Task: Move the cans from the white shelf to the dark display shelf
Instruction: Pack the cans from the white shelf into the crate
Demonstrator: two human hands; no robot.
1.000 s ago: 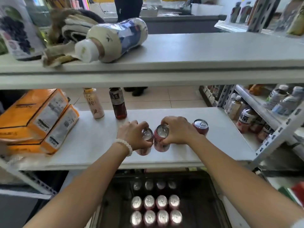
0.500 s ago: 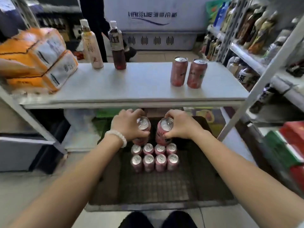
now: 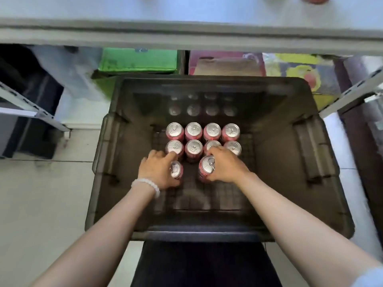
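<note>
Down inside the dark display shelf (image 3: pixel 323 183), each hand grasps a pink can from above. The left hand (image 3: pixel 158 171) curls its fingers round one can (image 3: pixel 176 169); the right hand (image 3: pixel 227 165) wraps another can (image 3: pixel 207 166). Just beyond both sets of fingertips stand eight cans (image 3: pixel 193 131) in two rows. The white shelf (image 3: pixel 186 27) edge lies farther beyond.
</note>
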